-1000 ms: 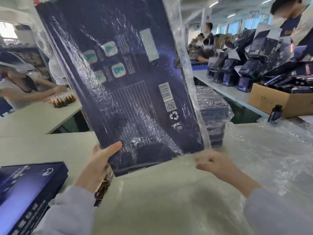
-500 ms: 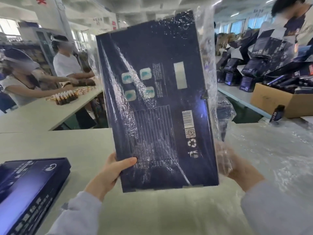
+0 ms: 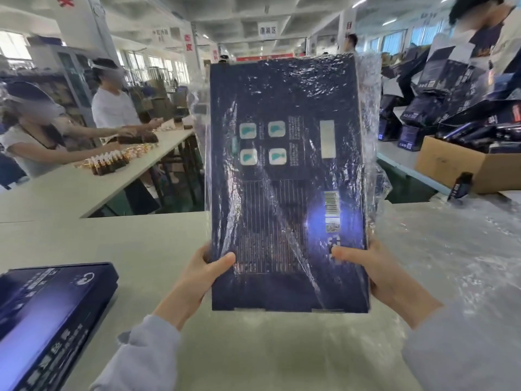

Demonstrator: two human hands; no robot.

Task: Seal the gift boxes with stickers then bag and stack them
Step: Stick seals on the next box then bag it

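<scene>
Far left, a 2nd dark box (image 3: 50, 314) lies flat on the table (image 3: 118, 238), cut off by the frame, so can't tell if it's sealed. Your left hand (image 3: 203, 277) grips the lower left edge of the gift box (image 3: 287, 198), thumb across the front, fingers behind & out of sight. The box is upright in the air over the table, centre of view, back face w/ barcode toward you, inside a clear bag (image 3: 370, 114). Your right hand (image 3: 377, 275) grips the lower right edge the same way, thumb on the front. Looks like the bagging step, nearly done. Hold low & even, let the box settle square into the bag, and pull the slack on the right side snug so the film doesn't bunch. Then lay it flat for stacking. Film is prob. slippery, so pinch box & film together, not film alone. To your right, a heap of loose clear bags (image 3: 456, 263) covers the table. Hard to make out: which end of the bag is open, whether a seal sticker is on (glare + wrinkles blur the edges), and whatever sits behind the box, incl. any stack.
</scene>
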